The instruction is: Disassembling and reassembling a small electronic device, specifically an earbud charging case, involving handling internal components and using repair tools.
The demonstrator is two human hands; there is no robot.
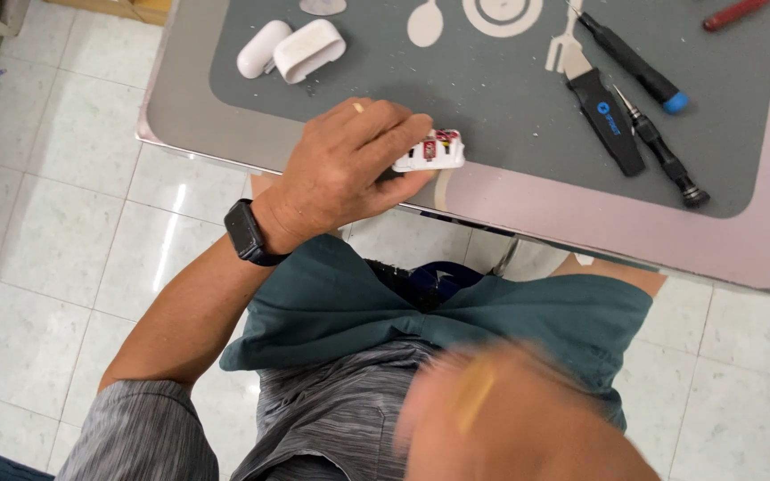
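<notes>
L hand [345, 169] fingers [403, 125] clamped on a small white part [431, 151] at the counter [528, 191] edge; R hand [501, 414] blurred over the lap, grip can't tell; two white shells [291, 49] and screwdrivers [661, 147] beyond.

Left hand [349, 165] curled, right hand [501, 414] blurred

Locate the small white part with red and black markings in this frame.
In the head view the small white part with red and black markings sits at the grey table's near edge, pinched by the left hand, below the white oval case shells.
</notes>
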